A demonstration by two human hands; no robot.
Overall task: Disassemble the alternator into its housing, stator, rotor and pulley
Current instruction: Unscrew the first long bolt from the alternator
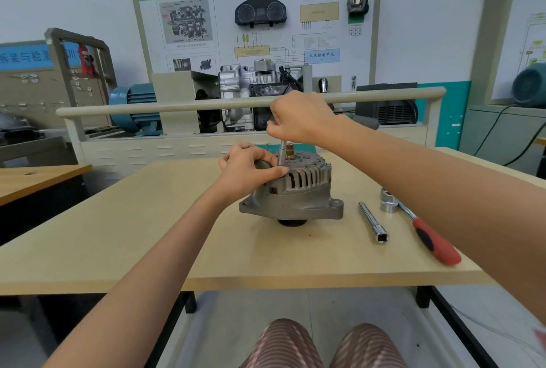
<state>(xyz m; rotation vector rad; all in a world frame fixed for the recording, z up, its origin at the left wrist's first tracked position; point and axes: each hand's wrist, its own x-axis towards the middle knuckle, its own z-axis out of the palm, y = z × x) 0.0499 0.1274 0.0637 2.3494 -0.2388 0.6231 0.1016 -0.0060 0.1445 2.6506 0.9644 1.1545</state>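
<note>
Room: a training workshop, a display board on the far wall, a pale wooden bench (147, 234) up front.
Alternator (292, 190): mid-bench, pulley side down, vented end up.
Left hand (248, 169): fingers curled on the top rim, bracing it.
Right hand (298, 119): clenched round a slim driver (282, 154), standing upright on a top fastener.
Spare tools: extension bar (373, 222) and red-handled ratchet (425, 231) lie to the right.
Tip: I'd keep that driver dead vertical, press down, brace firmly.
</note>
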